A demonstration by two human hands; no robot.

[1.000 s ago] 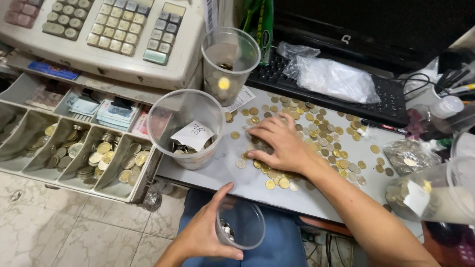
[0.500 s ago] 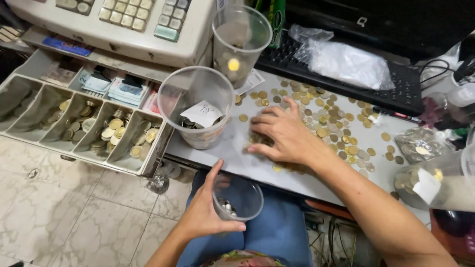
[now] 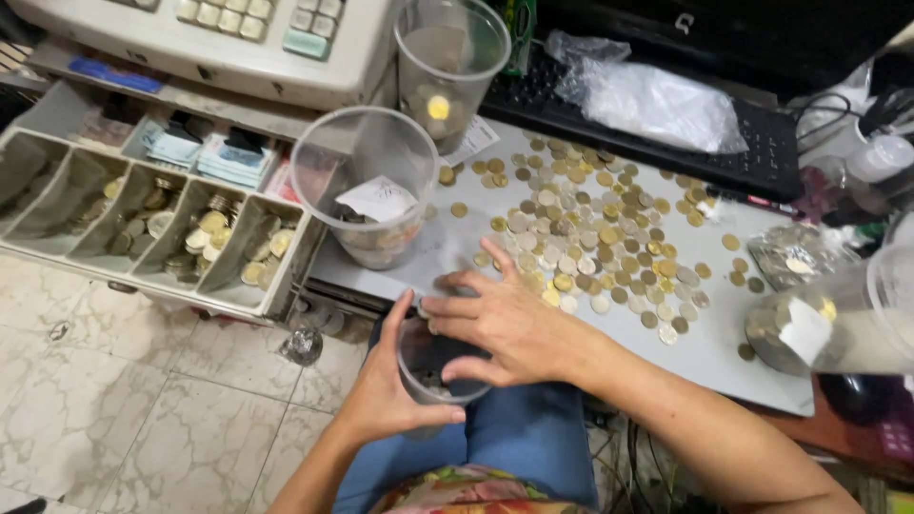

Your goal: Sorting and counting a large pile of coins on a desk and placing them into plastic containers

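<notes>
Left hand grips a clear cup upright below the desk edge, mouth up; right hand, fingers loosely curled, covers its rim.

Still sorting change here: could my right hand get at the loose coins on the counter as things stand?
Probably yes: the right hand sits over the small cup at the counter's edge, with nothing between it and the coins.

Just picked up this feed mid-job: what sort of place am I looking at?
Most likely a shop's checkout counter. A cash register sits above its open coin drawer, loose coins cover the counter, and the left hand holds a clear plastic cup at the counter's edge under the right hand.
</notes>
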